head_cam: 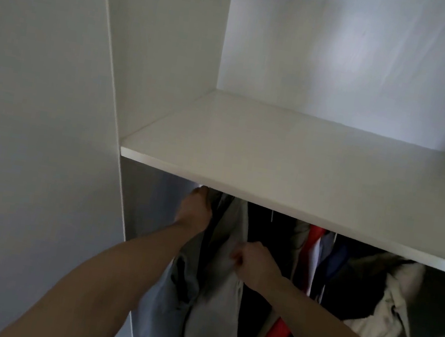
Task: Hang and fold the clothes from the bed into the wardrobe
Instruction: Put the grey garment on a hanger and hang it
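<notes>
Where the grey garment [220, 278] hangs at the left end of the wardrobe [158, 50], just under the white shelf [289, 164], you have both hands on it. Your left hand [196, 208] reaches up high, right under the front edge of the shelf, and its fingers curl round the top of the garment; what they grip up there is hidden by the shelf and the cloth. Your right hand [254, 262] is lower and a little to the right, closed in a fist that pinches the front edge of the grey cloth. The garment hangs straight down between your two arms, with a darker fold showing in its middle. Just to the right of it hang more clothes, packed close together: something very dark [266, 233], then a red piece [311, 246] that shows again lower down, then a dark blue one [338, 259]. Farther right a cream shirt [391, 308] hangs bunched up, with a dark piece over its top. The rail that holds them is hidden behind the shelf. Above the shelf you can see the pale back wall of the wardrobe, with a soft patch of light on it. To the left stands the tall white side panel [35, 109] of the wardrobe. The whole view is a bit dim and blurry.
</notes>
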### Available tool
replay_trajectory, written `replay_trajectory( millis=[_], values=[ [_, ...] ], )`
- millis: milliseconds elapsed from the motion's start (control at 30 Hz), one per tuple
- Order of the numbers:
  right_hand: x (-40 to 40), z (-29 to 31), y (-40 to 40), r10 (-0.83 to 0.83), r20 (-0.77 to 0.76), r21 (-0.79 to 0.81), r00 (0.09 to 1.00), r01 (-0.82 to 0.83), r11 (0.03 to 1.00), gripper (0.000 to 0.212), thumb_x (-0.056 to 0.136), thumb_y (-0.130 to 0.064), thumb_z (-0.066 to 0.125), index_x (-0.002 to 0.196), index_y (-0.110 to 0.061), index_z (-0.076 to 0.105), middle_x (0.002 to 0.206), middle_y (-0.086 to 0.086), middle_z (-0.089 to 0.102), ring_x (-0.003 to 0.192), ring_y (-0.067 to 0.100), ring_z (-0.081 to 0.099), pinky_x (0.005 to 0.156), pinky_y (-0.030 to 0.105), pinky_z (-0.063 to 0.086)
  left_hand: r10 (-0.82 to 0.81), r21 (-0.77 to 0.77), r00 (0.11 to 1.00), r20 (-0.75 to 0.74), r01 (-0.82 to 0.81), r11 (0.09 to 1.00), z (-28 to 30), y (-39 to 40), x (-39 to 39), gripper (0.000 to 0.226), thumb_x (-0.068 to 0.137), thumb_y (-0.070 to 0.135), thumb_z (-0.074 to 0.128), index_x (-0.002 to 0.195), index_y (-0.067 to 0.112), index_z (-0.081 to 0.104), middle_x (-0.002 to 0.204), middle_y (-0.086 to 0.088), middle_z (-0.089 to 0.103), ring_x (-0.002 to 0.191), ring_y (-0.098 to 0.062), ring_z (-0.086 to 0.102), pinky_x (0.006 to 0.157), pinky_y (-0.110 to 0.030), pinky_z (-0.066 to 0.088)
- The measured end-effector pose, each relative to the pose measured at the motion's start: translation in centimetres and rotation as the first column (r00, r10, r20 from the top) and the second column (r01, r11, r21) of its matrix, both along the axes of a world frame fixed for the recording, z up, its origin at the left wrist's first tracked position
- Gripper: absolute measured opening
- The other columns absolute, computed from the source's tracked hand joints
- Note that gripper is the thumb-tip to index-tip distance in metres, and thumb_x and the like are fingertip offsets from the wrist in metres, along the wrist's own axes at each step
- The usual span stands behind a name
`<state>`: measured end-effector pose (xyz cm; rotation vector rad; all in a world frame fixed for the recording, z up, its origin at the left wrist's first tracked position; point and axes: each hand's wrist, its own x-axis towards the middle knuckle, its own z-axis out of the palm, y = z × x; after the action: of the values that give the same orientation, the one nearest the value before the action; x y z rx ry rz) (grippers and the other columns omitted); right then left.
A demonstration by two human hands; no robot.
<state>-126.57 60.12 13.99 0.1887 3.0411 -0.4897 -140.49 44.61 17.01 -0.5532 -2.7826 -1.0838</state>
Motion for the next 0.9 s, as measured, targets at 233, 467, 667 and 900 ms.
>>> replay_trajectory(
  millis=[233,467,667,900],
  values=[
    [0.4,-1.3,-0.4,-0.014,-0.095,-0.039,0.995,0.01,0.999,0.036,0.092,-0.011,0.054,0.117,-0.019,0.078,0.124,0.001,0.075,0.117,0.02,0.067,0.101,0.024,0.048,-0.027,-0.045,0.998,0.063,0.03,0.999,-1.6,1.5,-3.3,0.023,0.102,0.007,0.044,0.105,-0.004,0.064,0.115,-0.024,0.068,0.106,-0.038,0.066,0.091,-0.043,0.053],
    [-0.2,-2.3,-1.0,-0.036,-0.126,-0.079,0.991,0.026,0.997,0.032,0.095,-0.011,0.053,0.115,-0.019,0.077,0.124,0.001,0.074,0.117,0.019,0.066,0.098,0.025,0.049,-0.03,0.046,1.0,0.004,0.03,0.999,-2.4,2.6,-3.7,0.028,0.1,0.004,0.044,0.076,-0.002,0.057,0.094,-0.031,0.067,0.091,-0.04,0.067,0.082,-0.048,0.053],
    [-0.6,-2.5,-1.2,-0.067,-0.118,-0.11,0.991,0.054,0.993,0.033,0.097,-0.009,0.053,0.118,-0.017,0.077,0.127,0.002,0.073,0.12,0.02,0.065,0.102,0.027,0.049,-0.104,-0.127,0.973,0.205,0.132,0.983,-2.9,2.9,-4.1,0.033,0.104,0.012,0.05,0.132,0.001,0.061,0.128,-0.021,0.065,0.12,-0.038,0.061,0.101,-0.041,0.05],
    [-0.2,-2.2,-0.6,-0.086,-0.122,-0.146,0.989,0.068,0.987,0.033,0.095,-0.005,0.054,0.115,-0.016,0.078,0.123,0.004,0.074,0.116,0.021,0.067,0.102,0.027,0.05,-0.071,-0.178,0.975,0.21,0.11,0.978,-7.2,-0.2,-2.8,0.03,0.108,0.019,0.042,0.117,0.002,0.064,0.123,-0.02,0.068,0.115,-0.039,0.064,0.085,-0.035,0.046]
  ],
)
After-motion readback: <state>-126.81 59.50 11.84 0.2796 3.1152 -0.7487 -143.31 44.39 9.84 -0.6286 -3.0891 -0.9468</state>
